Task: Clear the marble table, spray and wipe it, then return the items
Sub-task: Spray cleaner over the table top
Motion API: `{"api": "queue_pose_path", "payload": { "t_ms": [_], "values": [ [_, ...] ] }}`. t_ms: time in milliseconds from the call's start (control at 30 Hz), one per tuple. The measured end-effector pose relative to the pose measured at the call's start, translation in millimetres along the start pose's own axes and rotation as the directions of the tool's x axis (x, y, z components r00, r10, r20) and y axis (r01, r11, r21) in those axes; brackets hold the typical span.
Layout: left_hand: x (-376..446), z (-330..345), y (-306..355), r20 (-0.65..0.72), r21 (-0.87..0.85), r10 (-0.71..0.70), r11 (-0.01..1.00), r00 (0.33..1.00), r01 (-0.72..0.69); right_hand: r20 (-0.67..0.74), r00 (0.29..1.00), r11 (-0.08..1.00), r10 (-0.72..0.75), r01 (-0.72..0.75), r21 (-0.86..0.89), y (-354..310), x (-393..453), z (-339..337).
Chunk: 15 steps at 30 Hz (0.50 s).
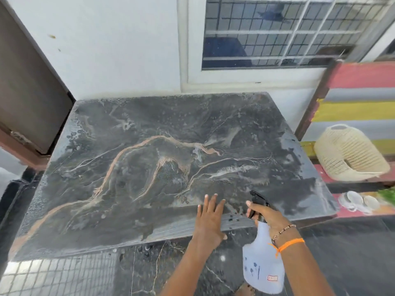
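The dark marble table (149, 159) with tan and white veins fills the middle of the view, and its top is speckled with wet droplets. My left hand (210, 221) lies flat with straight fingers on the table's near edge. My right hand (269, 216) grips the neck of a white spray bottle (264, 263) with a black nozzle (257, 196), held over the near right part of the table, nozzle pointing away from me across the top. Nothing else stands on the table.
A cream woven basket (350, 154) lies on a striped bench (359, 107) to the right, with white dishes (359, 202) and something green below it. A barred window (288, 30) and white wall stand behind. A brown door (27, 86) is at left. Glossy dark floor lies below.
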<state>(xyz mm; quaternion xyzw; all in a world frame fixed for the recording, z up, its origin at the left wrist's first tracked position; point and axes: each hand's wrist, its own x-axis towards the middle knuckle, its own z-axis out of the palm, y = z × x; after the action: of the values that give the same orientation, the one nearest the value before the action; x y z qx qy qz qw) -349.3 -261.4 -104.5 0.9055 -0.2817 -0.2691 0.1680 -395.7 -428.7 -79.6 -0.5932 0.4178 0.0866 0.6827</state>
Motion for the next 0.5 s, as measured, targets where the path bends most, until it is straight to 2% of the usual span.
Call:
{"api": "queue_pose_path", "payload": {
  "t_ms": [100, 200, 267, 367, 500],
  "values": [
    [16.9, 13.8, 31.8, 0.036, 0.033, 0.016, 0.999, 0.999, -0.017, -0.073, 0.994, 0.996, 0.075, -0.071, 0.051, 7.3, 4.8, -34.9],
    [29.2, 28.2, 62.2, 0.058, 0.053, 0.005, 0.999, 0.998, -0.008, -0.066, 0.992, 0.986, 0.107, -0.098, 0.135, 12.0, 10.1, -72.7],
    [35.7, 38.3, 82.4, 0.079, 0.07, -0.03, 0.997, 0.996, 0.025, -0.04, 0.995, 0.98, 0.088, -0.08, 0.181, 12.2, 10.5, -96.8],
    [44.2, 50.1, 110.5, 0.071, 0.104, -0.096, 0.991, 0.993, 0.089, -0.037, 0.999, 0.99, -0.01, 0.015, 0.138, 15.1, 8.1, -129.6],
    [61.9, 63.6, 154.9, 0.05, 0.079, -0.03, 0.997, 0.998, 0.026, -0.085, 0.994, 0.993, -0.062, 0.071, 0.099, 10.3, 6.2, -182.3]
  ]
}}
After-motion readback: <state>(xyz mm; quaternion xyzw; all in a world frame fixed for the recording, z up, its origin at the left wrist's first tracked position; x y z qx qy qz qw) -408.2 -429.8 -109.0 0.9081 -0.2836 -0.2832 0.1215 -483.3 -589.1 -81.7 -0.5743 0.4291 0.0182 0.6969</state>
